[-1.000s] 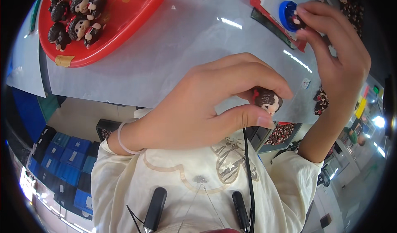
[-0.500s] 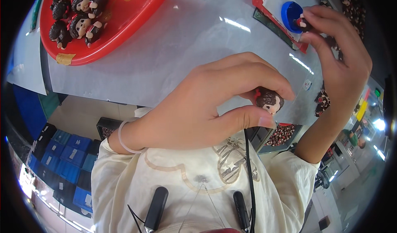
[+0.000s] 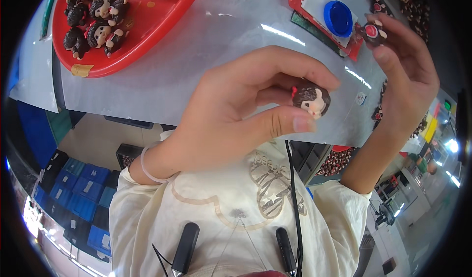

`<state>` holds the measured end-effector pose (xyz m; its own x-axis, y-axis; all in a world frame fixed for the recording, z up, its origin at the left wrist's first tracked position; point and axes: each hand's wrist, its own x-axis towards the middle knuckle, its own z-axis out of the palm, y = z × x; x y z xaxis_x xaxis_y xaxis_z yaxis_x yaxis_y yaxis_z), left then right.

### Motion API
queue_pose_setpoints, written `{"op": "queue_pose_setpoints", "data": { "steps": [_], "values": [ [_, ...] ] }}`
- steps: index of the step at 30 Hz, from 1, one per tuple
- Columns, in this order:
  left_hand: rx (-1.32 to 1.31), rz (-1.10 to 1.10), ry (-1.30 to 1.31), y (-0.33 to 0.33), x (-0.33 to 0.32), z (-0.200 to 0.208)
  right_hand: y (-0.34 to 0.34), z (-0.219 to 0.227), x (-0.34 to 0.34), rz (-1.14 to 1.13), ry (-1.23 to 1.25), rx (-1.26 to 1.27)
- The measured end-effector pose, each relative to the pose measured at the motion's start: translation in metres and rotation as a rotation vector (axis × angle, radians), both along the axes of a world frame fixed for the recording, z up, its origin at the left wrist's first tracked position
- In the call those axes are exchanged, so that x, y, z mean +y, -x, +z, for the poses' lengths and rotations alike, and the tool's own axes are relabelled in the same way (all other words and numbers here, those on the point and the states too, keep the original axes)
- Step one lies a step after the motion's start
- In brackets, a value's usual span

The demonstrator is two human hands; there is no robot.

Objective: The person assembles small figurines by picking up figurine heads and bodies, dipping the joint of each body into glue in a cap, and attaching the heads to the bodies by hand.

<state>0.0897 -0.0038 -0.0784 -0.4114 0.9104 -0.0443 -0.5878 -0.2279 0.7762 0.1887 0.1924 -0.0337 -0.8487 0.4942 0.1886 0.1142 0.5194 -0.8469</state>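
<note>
Between the thumb and fingers of my left hand is a small doll head with dark brown hair, a pale face and a red bow. My right hand, farther right, pinches a small doll body, brown with a red and pale front. Just left of that body a round blue cap sits on a white and red pad. Head and body are apart from each other.
A red round tray at the far left holds several finished-looking dolls. More small doll parts lie along the table's right side. Below the table edge stand a bin of parts and stacked blue boxes.
My right hand has drawn the doll body away from the blue cap, to the right and slightly nearer. My left hand has shifted left and a little farther up with the doll head.
</note>
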Motion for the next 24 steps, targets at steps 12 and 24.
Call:
{"op": "queue_pose_setpoints", "data": {
  "steps": [12,24],
  "values": [
    [0.019,0.067,0.121,0.0,0.001,0.005,-0.019,0.004,-0.038,0.197,0.153,0.094],
    [-0.043,0.094,0.104,-0.002,0.001,0.005,-0.011,0.011,-0.066,0.187,-0.386,0.153]
  ]
}}
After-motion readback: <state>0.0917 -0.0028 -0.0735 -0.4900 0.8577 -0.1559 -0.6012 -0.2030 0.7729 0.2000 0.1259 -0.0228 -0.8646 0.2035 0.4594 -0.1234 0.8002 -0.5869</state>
